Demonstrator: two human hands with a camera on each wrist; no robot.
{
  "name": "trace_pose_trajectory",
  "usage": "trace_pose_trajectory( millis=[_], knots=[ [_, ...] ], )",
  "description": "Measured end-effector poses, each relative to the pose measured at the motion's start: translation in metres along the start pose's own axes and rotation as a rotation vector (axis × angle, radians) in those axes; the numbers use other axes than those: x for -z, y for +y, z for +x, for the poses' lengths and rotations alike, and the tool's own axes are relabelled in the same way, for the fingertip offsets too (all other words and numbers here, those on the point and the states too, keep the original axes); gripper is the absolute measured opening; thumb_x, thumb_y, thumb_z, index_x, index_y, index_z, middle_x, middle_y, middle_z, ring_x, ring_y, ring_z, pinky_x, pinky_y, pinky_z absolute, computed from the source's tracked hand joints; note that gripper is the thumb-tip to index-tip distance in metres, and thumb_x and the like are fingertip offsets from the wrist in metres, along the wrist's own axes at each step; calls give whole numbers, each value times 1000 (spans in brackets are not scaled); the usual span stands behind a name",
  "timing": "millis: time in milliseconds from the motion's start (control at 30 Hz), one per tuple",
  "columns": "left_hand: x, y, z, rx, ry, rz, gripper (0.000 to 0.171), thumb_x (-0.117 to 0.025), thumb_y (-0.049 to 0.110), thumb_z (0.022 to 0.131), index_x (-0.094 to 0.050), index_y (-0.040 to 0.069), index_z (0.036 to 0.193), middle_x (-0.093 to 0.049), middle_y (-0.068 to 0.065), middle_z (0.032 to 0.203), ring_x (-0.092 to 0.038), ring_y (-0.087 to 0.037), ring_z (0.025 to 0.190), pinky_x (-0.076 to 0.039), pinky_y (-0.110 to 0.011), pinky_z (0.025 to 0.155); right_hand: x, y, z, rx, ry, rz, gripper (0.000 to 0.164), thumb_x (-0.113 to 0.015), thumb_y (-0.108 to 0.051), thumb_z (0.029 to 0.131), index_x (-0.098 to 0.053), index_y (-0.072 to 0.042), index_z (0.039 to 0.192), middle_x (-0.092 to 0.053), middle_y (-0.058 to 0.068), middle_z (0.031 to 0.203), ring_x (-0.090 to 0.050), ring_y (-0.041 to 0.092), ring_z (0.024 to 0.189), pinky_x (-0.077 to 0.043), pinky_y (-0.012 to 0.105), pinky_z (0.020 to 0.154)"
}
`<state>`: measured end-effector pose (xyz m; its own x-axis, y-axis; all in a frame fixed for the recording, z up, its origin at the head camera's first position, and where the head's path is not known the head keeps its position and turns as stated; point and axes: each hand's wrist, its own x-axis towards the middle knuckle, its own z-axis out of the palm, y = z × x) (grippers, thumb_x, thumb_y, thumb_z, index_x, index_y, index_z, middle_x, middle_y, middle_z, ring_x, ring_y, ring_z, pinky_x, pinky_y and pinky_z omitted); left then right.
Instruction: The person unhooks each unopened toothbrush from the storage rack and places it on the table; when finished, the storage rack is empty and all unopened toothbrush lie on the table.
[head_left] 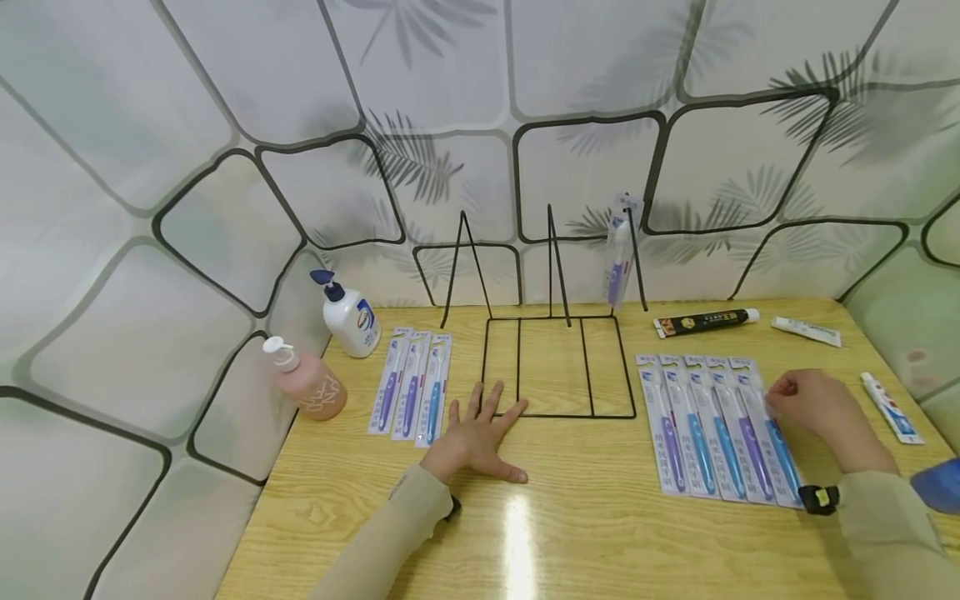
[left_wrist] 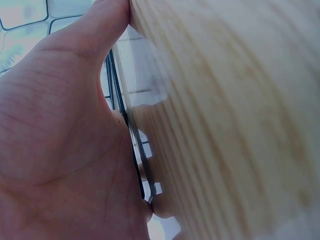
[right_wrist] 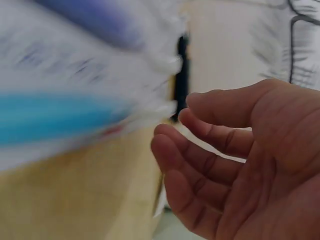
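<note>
My left hand [head_left: 476, 442] rests on the table with its fingers spread, fingertips over the front wire of a black wire rack [head_left: 577, 416]. A packaged purple toothbrush [head_left: 618, 258] stands upright in the rack's right end. On the right, my right hand [head_left: 813, 404] is at the edge of the outermost packaged blue toothbrush [head_left: 782, 450], in a side-by-side row of several packs. Its fingers are loosely bent, and the right wrist view shows thumb and forefinger close together with nothing visible between them. Three more toothbrush packs [head_left: 410, 387] lie left of the rack.
A white pump bottle [head_left: 351, 321] and a pink pump bottle [head_left: 311, 383] stand at the left. Behind the right row lie a black toothpaste tube [head_left: 705, 322] and a small white tube [head_left: 806, 331]. Another tube [head_left: 892, 408] and a blue object [head_left: 937, 485] are far right.
</note>
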<state>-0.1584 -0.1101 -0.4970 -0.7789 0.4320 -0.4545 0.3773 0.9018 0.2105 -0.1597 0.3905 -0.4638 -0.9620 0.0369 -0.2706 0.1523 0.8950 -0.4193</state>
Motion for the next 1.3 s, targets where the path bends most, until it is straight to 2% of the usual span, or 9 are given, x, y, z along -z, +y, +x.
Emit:
trace_pose_trajectory(
  millis=[133, 367, 467, 600, 733, 967, 1167, 1300],
  knots=[
    [0, 0, 0, -3, 3, -14, 117, -69, 80, 74, 2, 48, 161, 21, -2, 171, 19, -38, 157, -1, -73, 120, 5, -26, 7, 99, 115, 7, 29, -63, -20, 97, -67, 7, 104, -68, 25, 96, -63, 33, 81, -50, 43, 66],
    [-1, -1, 0, -1, 5, -9, 117, -69, 80, 74, 1, 47, 161, 21, -2, 171, 20, -38, 157, -1, -74, 120, 5, -94, 24, 321, 280, 139, 32, -59, -22, 102, -67, 4, 118, -69, 30, 113, -66, 47, 100, -53, 58, 79],
    [-1, -2, 0, 5, 11, 11, 116, -68, 81, 74, 1, 47, 161, 21, -2, 171, 19, -38, 157, -2, -74, 120, 5, -126, 36, 394, 319, 218, 30, -61, -19, 102, -67, 2, 122, -62, 28, 132, -59, 47, 118, -49, 63, 90],
    [0, -1, 0, 11, 12, 21, 116, -67, 81, 74, 1, 47, 161, 20, -1, 171, 18, -37, 158, -3, -73, 120, 7, -163, 52, 508, 342, 310, 29, -65, -9, 97, -66, 3, 124, -43, 25, 154, -41, 49, 140, -41, 68, 104],
    [-1, 0, 3, 24, -16, 6, 116, -69, 79, 75, 4, 49, 160, 25, 1, 170, 23, -35, 156, 0, -71, 121, 5, -184, 66, 587, 381, 317, 34, -68, -5, 95, -65, 5, 128, -41, 29, 155, -39, 53, 141, -37, 70, 107],
    [-1, 1, 2, 23, -1, 19, 117, -68, 82, 73, 2, 49, 161, 21, 0, 171, 19, -36, 157, -1, -71, 121, 5, -197, 74, 607, 387, 420, 39, -64, -6, 97, -61, 7, 134, -49, 30, 149, -44, 50, 140, -39, 66, 109],
    [-1, 0, 2, 20, 10, 22, 118, -68, 83, 72, 0, 48, 161, 20, -1, 171, 18, -36, 158, -2, -71, 121, 9, -194, 62, 524, 353, 515, 38, -63, -2, 98, -62, 3, 135, -48, 25, 153, -41, 42, 145, -41, 58, 112],
    [0, 1, 0, 17, 14, 18, 117, -68, 82, 72, 0, 47, 161, 20, -1, 171, 19, -36, 157, -2, -72, 121, 16, -183, 47, 462, 367, 494, 38, -61, -9, 101, -62, -3, 138, -49, 21, 154, -43, 39, 144, -42, 55, 111]
  ],
)
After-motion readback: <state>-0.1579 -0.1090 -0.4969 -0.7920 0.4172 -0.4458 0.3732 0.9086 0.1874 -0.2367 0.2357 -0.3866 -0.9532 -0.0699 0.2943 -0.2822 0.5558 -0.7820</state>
